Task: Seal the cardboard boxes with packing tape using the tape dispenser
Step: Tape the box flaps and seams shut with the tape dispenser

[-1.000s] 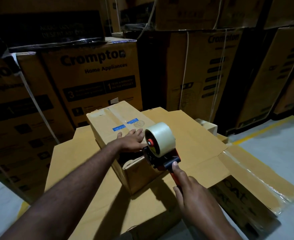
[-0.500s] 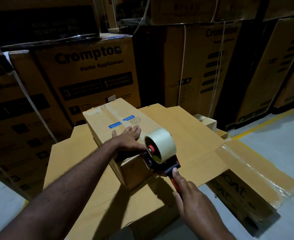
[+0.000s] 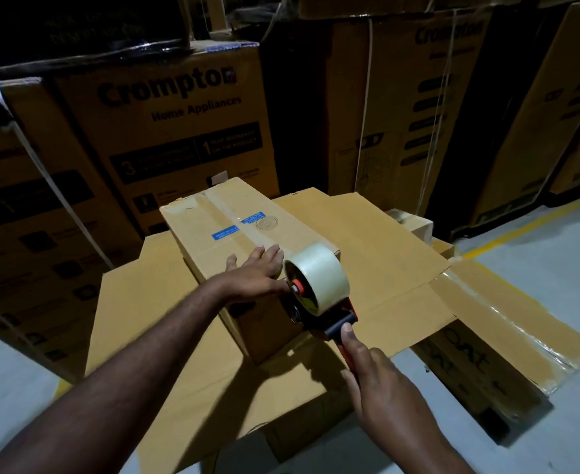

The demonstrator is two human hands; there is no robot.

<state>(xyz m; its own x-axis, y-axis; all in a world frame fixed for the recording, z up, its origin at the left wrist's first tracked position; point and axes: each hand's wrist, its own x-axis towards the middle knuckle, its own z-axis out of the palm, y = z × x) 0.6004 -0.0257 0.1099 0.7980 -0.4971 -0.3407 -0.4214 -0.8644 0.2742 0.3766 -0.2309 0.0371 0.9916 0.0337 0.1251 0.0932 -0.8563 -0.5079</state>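
A small brown cardboard box with blue labels and a clear tape strip along its top seam lies on a large flat cardboard sheet. My left hand lies flat on the near end of the box top, fingers straight. My right hand grips the red handle of the tape dispenser, thumb stretched along it. A roll of clear tape sits on the dispenser. The dispenser's front is against the box's near end face at the top edge.
Tall printed appliance cartons stand stacked close behind and to the left. A taped carton lies to the right under the sheet. Grey floor with a yellow line stretches to the right.
The dispenser has slid a little down the box's near end face. My left hand stays flat on the box top. The view has shifted slightly.
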